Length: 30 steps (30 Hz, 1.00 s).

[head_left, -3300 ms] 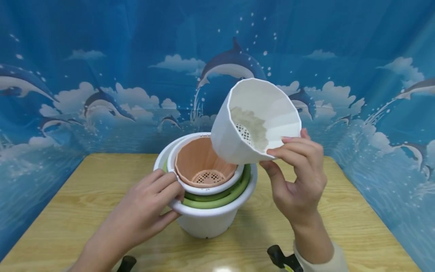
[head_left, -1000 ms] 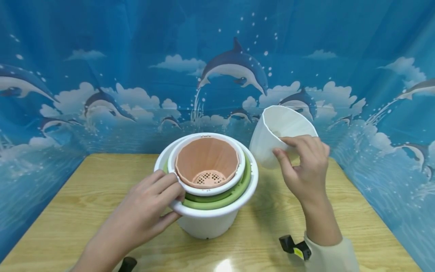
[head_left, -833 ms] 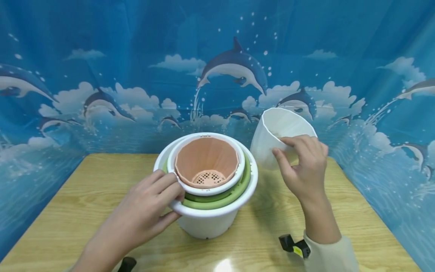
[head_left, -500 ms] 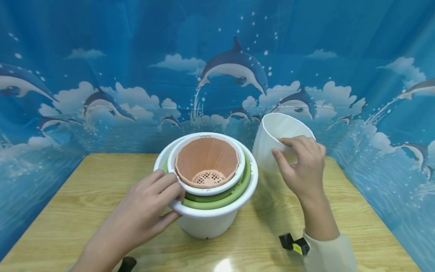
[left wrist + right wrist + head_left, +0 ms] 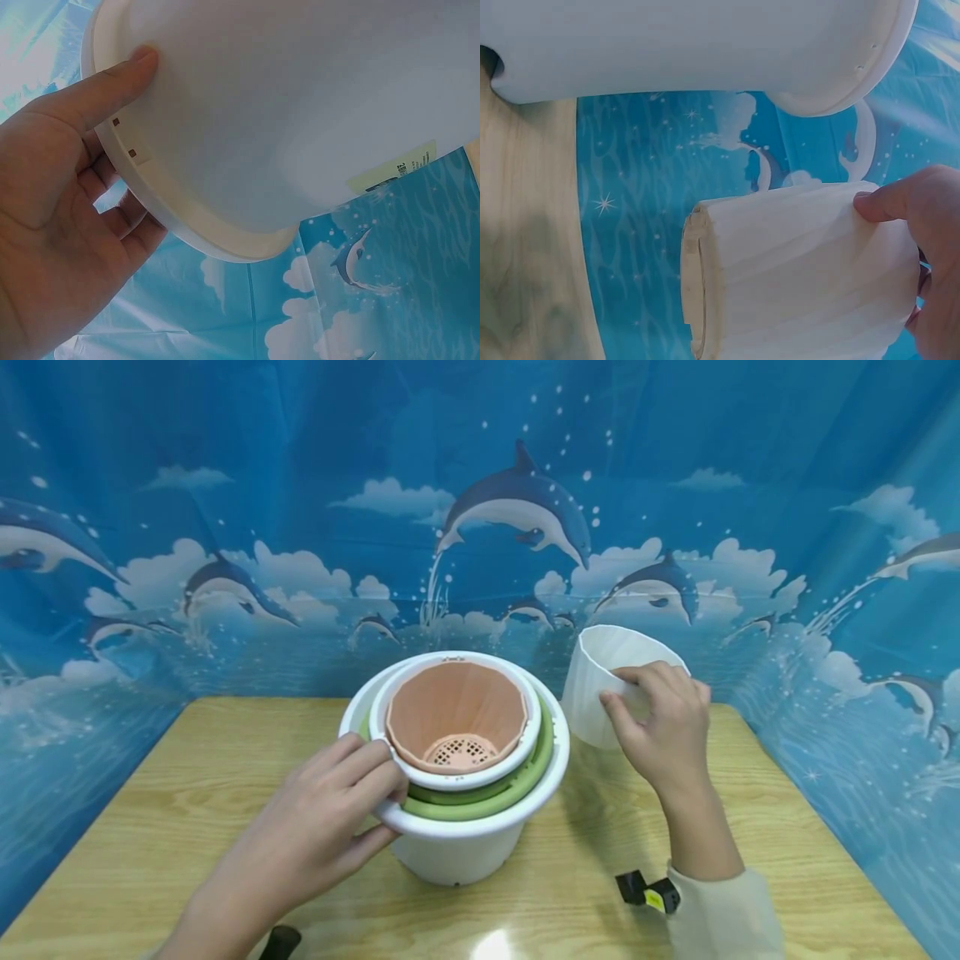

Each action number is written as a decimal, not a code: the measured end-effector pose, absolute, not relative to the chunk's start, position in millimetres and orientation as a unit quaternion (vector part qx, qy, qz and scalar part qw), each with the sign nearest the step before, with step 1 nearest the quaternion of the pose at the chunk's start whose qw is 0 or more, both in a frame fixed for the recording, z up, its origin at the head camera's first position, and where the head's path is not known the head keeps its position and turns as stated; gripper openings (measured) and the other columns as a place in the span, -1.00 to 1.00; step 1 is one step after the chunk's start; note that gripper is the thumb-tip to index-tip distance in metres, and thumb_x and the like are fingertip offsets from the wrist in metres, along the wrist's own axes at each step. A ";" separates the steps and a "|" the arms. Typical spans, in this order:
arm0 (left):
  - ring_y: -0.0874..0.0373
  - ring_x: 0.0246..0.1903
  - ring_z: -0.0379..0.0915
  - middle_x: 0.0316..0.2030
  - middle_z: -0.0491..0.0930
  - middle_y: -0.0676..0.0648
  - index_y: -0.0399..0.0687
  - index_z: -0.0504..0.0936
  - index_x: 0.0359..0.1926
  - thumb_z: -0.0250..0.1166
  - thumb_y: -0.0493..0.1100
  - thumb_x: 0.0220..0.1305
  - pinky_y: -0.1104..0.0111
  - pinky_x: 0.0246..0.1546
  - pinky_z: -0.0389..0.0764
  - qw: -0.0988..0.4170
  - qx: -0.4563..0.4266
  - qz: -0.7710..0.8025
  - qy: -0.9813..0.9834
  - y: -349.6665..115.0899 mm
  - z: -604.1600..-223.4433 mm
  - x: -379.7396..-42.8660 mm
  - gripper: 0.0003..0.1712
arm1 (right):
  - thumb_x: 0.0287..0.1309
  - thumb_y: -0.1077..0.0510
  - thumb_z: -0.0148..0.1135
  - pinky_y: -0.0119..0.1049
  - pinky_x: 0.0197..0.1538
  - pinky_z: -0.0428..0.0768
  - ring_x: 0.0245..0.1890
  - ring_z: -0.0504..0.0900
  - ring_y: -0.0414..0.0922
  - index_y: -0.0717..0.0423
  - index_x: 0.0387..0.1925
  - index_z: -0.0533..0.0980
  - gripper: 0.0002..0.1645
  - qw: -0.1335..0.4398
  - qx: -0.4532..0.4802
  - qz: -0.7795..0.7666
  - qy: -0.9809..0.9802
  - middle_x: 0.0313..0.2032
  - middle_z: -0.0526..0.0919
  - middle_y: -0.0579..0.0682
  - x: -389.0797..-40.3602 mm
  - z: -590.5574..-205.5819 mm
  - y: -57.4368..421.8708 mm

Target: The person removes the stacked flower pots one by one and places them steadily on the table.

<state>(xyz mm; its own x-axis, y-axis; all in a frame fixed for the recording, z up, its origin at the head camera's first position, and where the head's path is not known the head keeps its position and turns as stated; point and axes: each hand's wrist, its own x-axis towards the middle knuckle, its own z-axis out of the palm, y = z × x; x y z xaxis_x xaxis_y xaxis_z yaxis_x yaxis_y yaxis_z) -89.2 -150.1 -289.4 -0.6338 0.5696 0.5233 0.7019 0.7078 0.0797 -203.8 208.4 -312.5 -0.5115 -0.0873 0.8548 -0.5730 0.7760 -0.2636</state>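
At mid-table stands a nested stack: a large white flowerpot [image 5: 457, 852] outside, a green pot [image 5: 480, 810] within it, then a white pot [image 5: 378, 710] and a terracotta-coloured pot [image 5: 457, 710] with a grid of holes in its bottom. My left hand [image 5: 330, 818] grips the near-left rims of the stack; in the left wrist view its thumb [image 5: 124, 82] presses below the outer rim. To the right of the stack, my right hand [image 5: 667, 727] pinches the rim of a smaller white faceted pot [image 5: 588, 710], mouth up and slightly tilted, close over the table's back.
The wood-grain table [image 5: 195, 793] ends at a back edge just behind the pots. A blue dolphin-print curtain [image 5: 300, 485] encloses the back and both sides. A black wrist device [image 5: 645, 892] sits by the right sleeve [image 5: 723, 910].
My right hand has carried the small white pot from above the stack to its right side, then lowered it and brought it more upright. The left hand and the stack have stayed put.
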 end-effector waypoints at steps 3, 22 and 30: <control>0.27 -0.21 0.29 -0.26 0.39 0.24 0.18 0.45 -0.28 0.56 -0.04 0.02 0.32 -0.27 0.47 0.240 -0.357 -0.140 -0.892 -149.9 -289.3 -89.2 -0.59 | -0.04 0.20 0.50 0.16 -0.13 0.29 -0.28 0.54 0.16 0.20 -0.25 0.66 -0.73 0.441 0.194 0.263 -0.836 -0.32 0.68 0.15 -205.2 -314.7 210.6; 0.27 -0.21 0.30 -0.26 0.40 0.24 0.18 0.45 -0.29 0.57 -0.05 0.01 0.32 -0.27 0.48 0.242 -0.358 -0.146 -0.890 -148.2 -289.5 -89.8 -0.59 | 0.01 0.17 0.52 0.18 -0.08 0.35 -0.18 0.59 0.16 0.14 -0.22 0.66 -0.73 0.345 0.142 0.224 -0.900 -0.26 0.70 0.11 -215.8 -329.8 220.9; 0.23 -0.21 0.30 -0.26 0.41 0.22 0.15 0.45 -0.28 0.57 -0.06 -0.01 0.29 -0.25 0.47 0.246 -0.359 -0.145 -0.889 -149.3 -290.9 -90.0 -0.58 | 0.00 0.12 0.53 0.17 -0.09 0.37 -0.18 0.60 0.16 0.12 -0.25 0.67 -0.73 0.308 0.135 0.198 -0.921 -0.27 0.71 0.08 -220.8 -335.7 223.0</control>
<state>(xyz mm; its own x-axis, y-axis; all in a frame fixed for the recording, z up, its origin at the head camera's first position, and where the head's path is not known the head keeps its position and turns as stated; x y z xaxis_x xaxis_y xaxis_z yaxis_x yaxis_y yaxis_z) -90.0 -149.3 -290.9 -0.6210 0.5678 0.5403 0.7098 0.6998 0.0803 -220.8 223.0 -335.7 -0.7736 -0.1266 0.6209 -0.3702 0.8855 -0.2807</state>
